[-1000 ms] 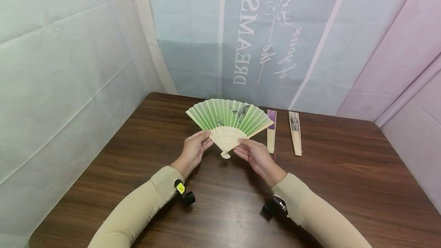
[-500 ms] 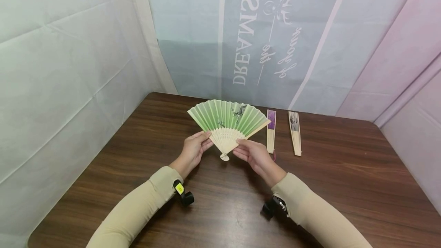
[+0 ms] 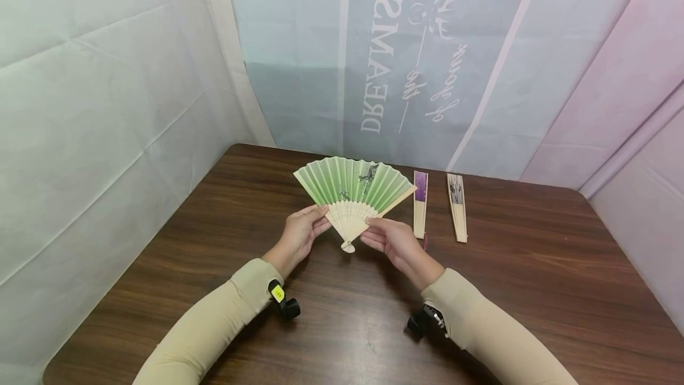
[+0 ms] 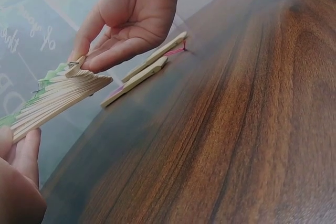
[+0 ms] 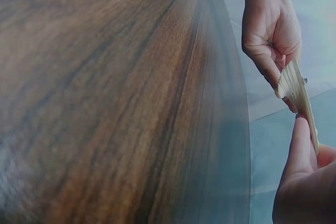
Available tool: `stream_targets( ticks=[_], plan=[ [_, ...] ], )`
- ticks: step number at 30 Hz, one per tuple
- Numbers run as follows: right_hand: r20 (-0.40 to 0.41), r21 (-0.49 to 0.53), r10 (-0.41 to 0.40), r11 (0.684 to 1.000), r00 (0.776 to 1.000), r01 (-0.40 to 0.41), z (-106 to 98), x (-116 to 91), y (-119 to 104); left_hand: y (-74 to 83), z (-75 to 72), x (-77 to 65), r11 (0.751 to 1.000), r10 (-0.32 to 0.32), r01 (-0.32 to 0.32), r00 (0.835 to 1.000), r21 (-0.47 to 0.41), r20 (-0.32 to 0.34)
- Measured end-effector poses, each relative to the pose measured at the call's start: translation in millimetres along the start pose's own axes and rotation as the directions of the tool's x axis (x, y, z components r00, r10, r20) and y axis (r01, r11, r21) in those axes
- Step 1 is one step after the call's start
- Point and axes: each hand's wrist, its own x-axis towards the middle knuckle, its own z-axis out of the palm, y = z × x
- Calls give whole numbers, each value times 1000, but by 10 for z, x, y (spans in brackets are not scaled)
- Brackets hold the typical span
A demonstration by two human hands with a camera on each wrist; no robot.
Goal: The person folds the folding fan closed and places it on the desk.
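Observation:
A green folding fan (image 3: 352, 183) with a dark printed picture and pale slatted ribs is spread between both hands above the table. My left hand (image 3: 299, 235) pinches its left edge rib, thumb on the near face. On the opposite side my right hand (image 3: 396, 241) pinches the right edge rib. The fan's pivot end points down toward me. In the left wrist view the ribs (image 4: 63, 95) run between the two hands. The right wrist view catches the fan (image 5: 296, 90) nearly edge-on.
A closed purple folding fan (image 3: 421, 204) with a red tassel lies on the brown wooden table (image 3: 342, 325), right of the right hand. Beside it lies a closed grey folding fan (image 3: 457, 207). Fabric curtains (image 3: 299, 46) hang behind and at both sides of the table.
The fan's spread has narrowed slightly, its right edge drawing in from over the purple fan. Its pivot end has lowered a little toward me. Both hands keep their pinch.

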Motion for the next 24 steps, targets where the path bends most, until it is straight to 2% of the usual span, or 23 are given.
stream_targets(
  ticks=[16, 24],
  plan=[
    [6, -42, 3, 999, 1000, -3, 18, -18, -2, -7, -4, -13, 999, -12, 11, 1000, 40, 25],
    [30, -96, 4, 995, 1000, -1, 13, -1, 7, -4, 0, -19, 998, -17, 15, 999, 62, 38]
  ],
)
